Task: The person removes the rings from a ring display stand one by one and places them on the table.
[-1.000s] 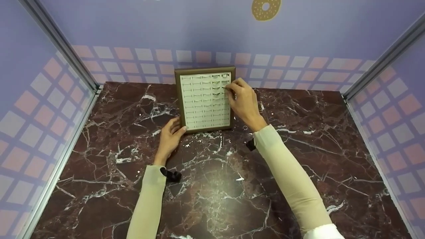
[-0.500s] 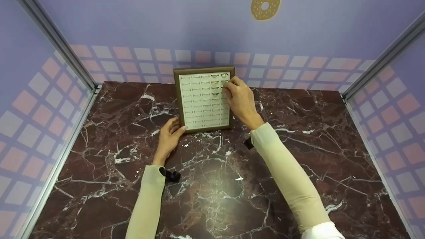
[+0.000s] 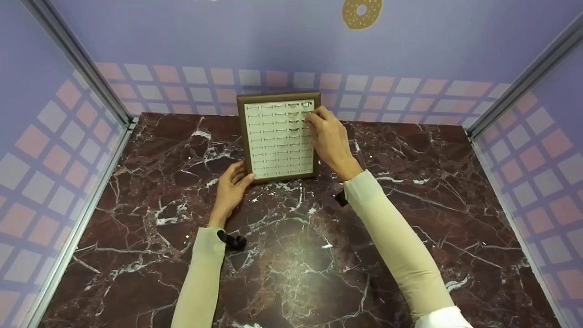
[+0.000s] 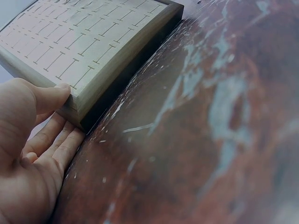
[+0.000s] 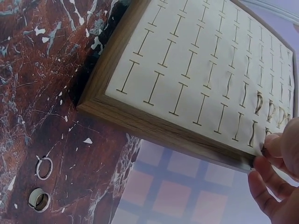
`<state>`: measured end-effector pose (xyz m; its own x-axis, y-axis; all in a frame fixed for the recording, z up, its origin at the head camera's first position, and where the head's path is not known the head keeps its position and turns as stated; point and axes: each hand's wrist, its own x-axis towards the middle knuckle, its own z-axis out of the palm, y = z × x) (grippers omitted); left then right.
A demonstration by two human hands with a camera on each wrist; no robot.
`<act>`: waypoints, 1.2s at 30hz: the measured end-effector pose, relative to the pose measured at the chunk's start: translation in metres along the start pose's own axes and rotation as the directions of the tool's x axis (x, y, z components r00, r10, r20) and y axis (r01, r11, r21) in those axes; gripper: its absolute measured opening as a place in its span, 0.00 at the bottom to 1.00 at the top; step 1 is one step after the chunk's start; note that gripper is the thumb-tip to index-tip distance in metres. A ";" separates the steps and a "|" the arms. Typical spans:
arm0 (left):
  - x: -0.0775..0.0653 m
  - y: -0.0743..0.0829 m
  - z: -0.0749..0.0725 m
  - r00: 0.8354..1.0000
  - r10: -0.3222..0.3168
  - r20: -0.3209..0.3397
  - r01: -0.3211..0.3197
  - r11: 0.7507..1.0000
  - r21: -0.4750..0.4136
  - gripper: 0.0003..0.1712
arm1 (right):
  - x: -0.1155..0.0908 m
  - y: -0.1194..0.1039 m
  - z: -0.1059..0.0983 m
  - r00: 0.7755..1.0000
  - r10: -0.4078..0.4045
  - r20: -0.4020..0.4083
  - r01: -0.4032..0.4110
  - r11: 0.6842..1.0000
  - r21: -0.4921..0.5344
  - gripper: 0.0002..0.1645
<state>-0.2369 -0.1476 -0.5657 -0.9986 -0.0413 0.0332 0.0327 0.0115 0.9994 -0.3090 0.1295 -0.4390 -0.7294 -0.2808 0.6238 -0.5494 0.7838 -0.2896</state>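
A ring display tray [image 3: 278,157] with a brown wood frame and a white slotted pad leans upright near the back wall. My left hand [image 3: 231,191] grips its lower left corner; in the left wrist view the thumb lies on the frame's front [image 4: 114,58] and the fingers are behind it. At the upper right of the pad, my right hand [image 3: 331,141] pinches a small ring at a slot in the outermost column, and the fingertips mostly hide it. Several rings [image 5: 259,102] sit in the slots beside and above those fingers.
Two loose rings lie on the dark red marbled table [image 3: 150,273] to the right of the tray: a thin one [image 5: 44,169] and a wide band [image 5: 39,200]. Tiled purple panels [image 3: 182,36] enclose the back and both sides.
My right fingertips have moved slightly in against the pad, and the ring seen at their tips a second ago is now mostly covered. The left hand keeps its grip on the tray.
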 end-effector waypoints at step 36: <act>0.001 -0.002 0.000 1.000 0.004 0.002 -0.004 1.000 0.013 0.30 | -0.035 0.017 -0.029 0.998 -0.046 -0.033 0.048 0.996 0.069 0.06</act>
<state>-0.2379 -0.1480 -0.5680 -0.9985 -0.0392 0.0376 0.0367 0.0244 0.9990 -0.2813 0.1688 -0.4448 -0.6894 -0.2982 0.6602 -0.6107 0.7294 -0.3083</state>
